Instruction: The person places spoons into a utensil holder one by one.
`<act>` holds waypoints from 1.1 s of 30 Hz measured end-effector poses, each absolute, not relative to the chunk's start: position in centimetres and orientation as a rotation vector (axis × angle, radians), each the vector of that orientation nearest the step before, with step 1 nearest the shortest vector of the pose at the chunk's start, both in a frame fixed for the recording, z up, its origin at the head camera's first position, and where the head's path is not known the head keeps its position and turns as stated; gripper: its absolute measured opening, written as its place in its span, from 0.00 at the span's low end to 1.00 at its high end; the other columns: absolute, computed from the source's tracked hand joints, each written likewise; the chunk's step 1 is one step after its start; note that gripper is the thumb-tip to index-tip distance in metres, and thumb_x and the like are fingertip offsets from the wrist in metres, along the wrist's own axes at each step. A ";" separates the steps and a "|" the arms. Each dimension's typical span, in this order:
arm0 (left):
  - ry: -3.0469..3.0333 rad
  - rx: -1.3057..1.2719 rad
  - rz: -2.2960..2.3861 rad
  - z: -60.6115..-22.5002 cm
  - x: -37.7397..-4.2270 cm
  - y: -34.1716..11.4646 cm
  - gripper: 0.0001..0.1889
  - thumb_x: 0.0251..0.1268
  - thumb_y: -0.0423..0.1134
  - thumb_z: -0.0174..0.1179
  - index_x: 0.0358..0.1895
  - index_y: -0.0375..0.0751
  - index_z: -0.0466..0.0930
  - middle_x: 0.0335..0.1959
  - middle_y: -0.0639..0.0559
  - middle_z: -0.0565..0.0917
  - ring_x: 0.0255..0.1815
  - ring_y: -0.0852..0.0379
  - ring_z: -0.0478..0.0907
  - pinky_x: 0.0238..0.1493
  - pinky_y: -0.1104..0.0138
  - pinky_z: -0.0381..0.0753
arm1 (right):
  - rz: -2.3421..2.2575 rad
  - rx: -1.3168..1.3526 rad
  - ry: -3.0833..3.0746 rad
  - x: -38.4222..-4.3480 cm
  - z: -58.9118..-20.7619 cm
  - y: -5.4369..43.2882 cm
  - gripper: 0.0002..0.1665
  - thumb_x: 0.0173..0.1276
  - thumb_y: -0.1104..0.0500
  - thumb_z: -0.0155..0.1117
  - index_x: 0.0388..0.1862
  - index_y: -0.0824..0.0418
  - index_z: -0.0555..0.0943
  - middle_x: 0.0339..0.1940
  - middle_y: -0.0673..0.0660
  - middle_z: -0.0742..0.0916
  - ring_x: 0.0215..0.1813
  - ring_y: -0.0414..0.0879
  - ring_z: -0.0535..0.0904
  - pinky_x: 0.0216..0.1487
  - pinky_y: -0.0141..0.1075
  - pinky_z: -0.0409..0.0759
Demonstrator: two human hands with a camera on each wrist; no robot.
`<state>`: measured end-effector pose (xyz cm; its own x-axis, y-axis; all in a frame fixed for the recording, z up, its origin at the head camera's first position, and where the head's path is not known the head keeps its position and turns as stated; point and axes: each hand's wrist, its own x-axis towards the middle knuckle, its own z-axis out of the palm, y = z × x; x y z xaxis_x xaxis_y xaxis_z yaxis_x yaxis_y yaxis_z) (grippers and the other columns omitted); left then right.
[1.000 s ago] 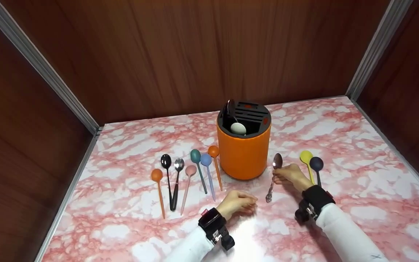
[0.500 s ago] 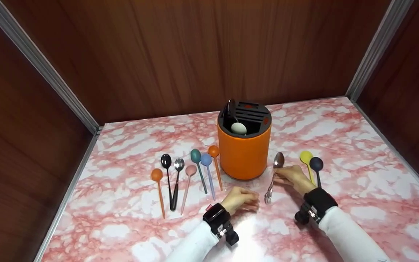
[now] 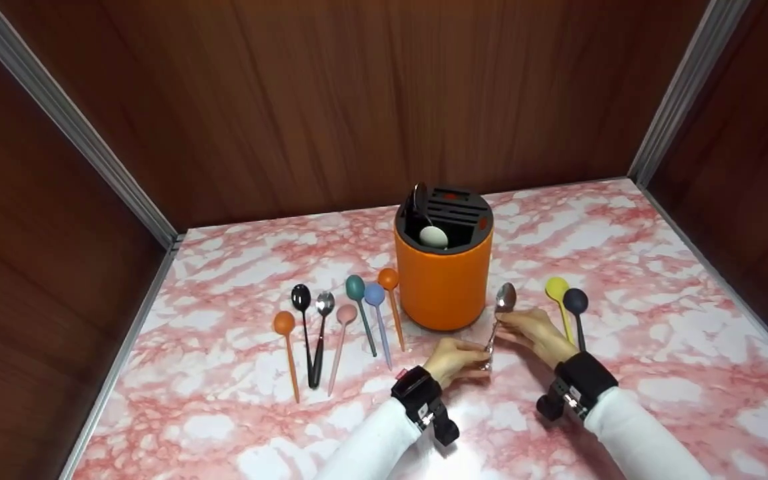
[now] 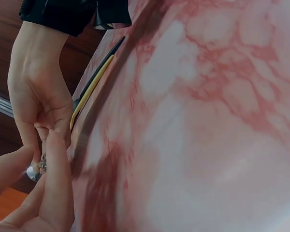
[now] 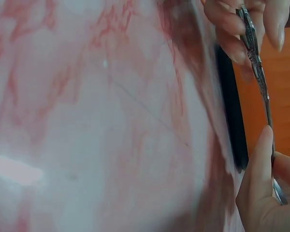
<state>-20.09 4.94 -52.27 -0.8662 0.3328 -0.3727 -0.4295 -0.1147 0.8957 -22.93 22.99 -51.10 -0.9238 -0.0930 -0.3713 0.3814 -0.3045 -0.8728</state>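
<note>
My right hand (image 3: 536,333) pinches an ornate metal spoon (image 3: 505,298) near its neck, between thumb and fingers. The bowl points away from me, beside the orange utensil holder (image 3: 443,288). My left hand (image 3: 452,360) is at the other end, around the patterned handle (image 5: 253,48). In the right wrist view, the left fingers (image 5: 226,24) lie by the handle tip and the left thumb stands apart from it. Inside the holder's front compartment sits a pale round spoon head (image 3: 433,237), with a dark utensil (image 3: 420,199) behind it.
Left of the holder lie several spoons, among them an orange one (image 3: 284,324), a black one (image 3: 301,297), a pink one (image 3: 346,314) and a teal one (image 3: 355,287). Yellow (image 3: 557,288) and dark navy (image 3: 576,301) spoons lie right. Wooden walls (image 3: 291,113) enclose the marbled table.
My left hand has moved right, up to the spoon's handle end, which it was apart from before. The right hand keeps its pinch on the metal spoon, nearly in place.
</note>
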 end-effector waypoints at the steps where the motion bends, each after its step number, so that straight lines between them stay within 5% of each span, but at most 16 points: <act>1: 1.669 -0.102 2.027 -52.3 -20.1 5.0 0.11 0.60 0.18 0.58 0.46 0.15 0.77 0.34 0.38 0.82 0.36 0.45 0.84 0.42 0.59 0.87 | -2.297 0.363 1.636 -22.9 -51.1 23.0 0.07 0.69 0.74 0.57 0.37 0.71 0.83 0.28 0.57 0.86 0.33 0.43 0.84 0.46 0.35 0.85; 19: 1.696 -0.058 2.002 -50.6 -20.0 5.4 0.09 0.58 0.16 0.58 0.42 0.15 0.79 0.26 0.43 0.81 0.27 0.56 0.80 0.42 0.58 0.87 | -2.314 0.310 1.644 -22.1 -49.0 23.6 0.08 0.69 0.73 0.57 0.40 0.73 0.83 0.31 0.58 0.87 0.33 0.43 0.85 0.46 0.34 0.85; 33: 1.733 0.021 2.029 -47.4 -20.0 5.4 0.09 0.58 0.17 0.59 0.43 0.16 0.79 0.24 0.45 0.82 0.24 0.59 0.79 0.37 0.63 0.88 | -2.298 0.262 1.662 -22.4 -45.8 23.6 0.09 0.71 0.72 0.55 0.33 0.67 0.82 0.28 0.56 0.86 0.32 0.41 0.84 0.44 0.32 0.85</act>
